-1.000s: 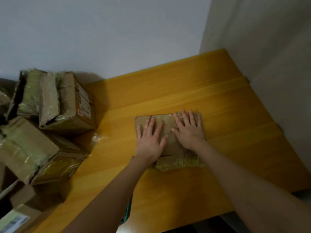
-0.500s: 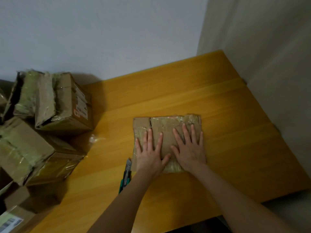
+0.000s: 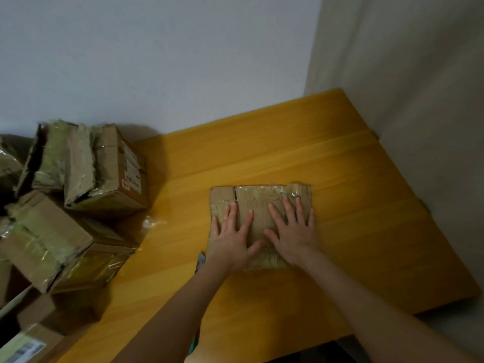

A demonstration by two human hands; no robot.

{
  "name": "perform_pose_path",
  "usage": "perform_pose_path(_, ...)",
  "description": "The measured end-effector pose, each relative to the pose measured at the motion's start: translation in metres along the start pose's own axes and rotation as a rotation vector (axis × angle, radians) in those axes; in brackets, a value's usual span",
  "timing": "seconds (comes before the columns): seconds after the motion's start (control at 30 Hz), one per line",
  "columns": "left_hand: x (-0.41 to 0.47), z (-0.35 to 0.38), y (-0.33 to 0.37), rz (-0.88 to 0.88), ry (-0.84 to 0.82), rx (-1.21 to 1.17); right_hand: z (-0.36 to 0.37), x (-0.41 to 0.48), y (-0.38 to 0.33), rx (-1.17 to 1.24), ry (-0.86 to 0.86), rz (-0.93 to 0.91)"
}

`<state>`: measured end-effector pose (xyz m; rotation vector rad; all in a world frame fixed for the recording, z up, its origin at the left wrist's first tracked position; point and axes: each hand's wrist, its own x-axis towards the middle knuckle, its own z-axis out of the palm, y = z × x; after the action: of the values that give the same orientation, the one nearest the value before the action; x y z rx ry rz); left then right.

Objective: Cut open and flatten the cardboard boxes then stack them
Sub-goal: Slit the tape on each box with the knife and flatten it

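A flattened cardboard box (image 3: 259,199), brown with glossy tape across it, lies flat on the wooden table (image 3: 353,205). My left hand (image 3: 231,238) presses on its left half with fingers spread and straight. My right hand (image 3: 293,231) presses palm down on its right half, thumb near my left thumb. A box cutter (image 3: 200,263) pokes out from under my left wrist at the cardboard's near left corner; most of it is hidden by my forearm.
Several taped, torn cardboard boxes (image 3: 86,169) are piled at the table's left end, with more (image 3: 47,247) below them. A scrap of clear tape (image 3: 152,222) lies beside the pile. Walls close off the back and right side.
Both hands slid from the far part of the cardboard toward me and now press its near half. The far taped edge has come into view.
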<state>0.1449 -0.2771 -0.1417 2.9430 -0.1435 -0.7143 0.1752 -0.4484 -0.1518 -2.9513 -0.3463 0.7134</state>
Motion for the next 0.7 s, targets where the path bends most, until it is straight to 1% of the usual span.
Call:
perform_pose_path(0.07,-0.008,-0.009,-0.008,-0.01,0.08,0.008,-0.008,-0.012,-0.004,0.043,0.149,-0.032)
perform_pose_path(0.1,-0.01,-0.013,-0.012,-0.036,0.099,0.015,-0.012,-0.019,-0.007,0.037,0.197,-0.083)
perform_pose_path(0.13,-0.011,-0.016,-0.013,-0.066,0.1,0.005,-0.013,-0.025,-0.009,-0.001,0.178,-0.163)
perform_pose_path(0.2,-0.012,-0.019,-0.013,-0.111,0.076,-0.04,-0.009,-0.034,-0.011,-0.08,-0.001,-0.287)
perform_pose_path(0.23,-0.011,-0.02,-0.011,-0.119,0.057,-0.057,-0.009,-0.036,-0.011,-0.114,-0.075,-0.304)
perform_pose_path(0.27,-0.009,-0.022,-0.008,-0.113,0.04,-0.064,-0.011,-0.035,-0.007,-0.145,-0.098,-0.302)
perform_pose_path(0.37,-0.001,-0.023,0.002,-0.071,0.001,-0.053,-0.019,-0.023,0.006,-0.158,-0.109,-0.245)
perform_pose_path(0.43,0.006,-0.025,0.009,-0.043,0.013,-0.021,-0.027,-0.013,0.017,-0.164,-0.109,-0.176)
perform_pose_path(0.5,0.016,-0.029,0.016,-0.035,0.032,0.012,-0.037,-0.001,0.031,-0.172,-0.104,-0.052)
perform_pose_path(0.6,0.037,-0.037,0.03,-0.007,0.023,-0.014,-0.051,0.019,0.054,-0.138,-0.089,0.131)
perform_pose_path(0.7,0.067,-0.048,0.051,0.039,-0.019,-0.082,-0.067,0.04,0.072,-0.147,-0.067,0.241)
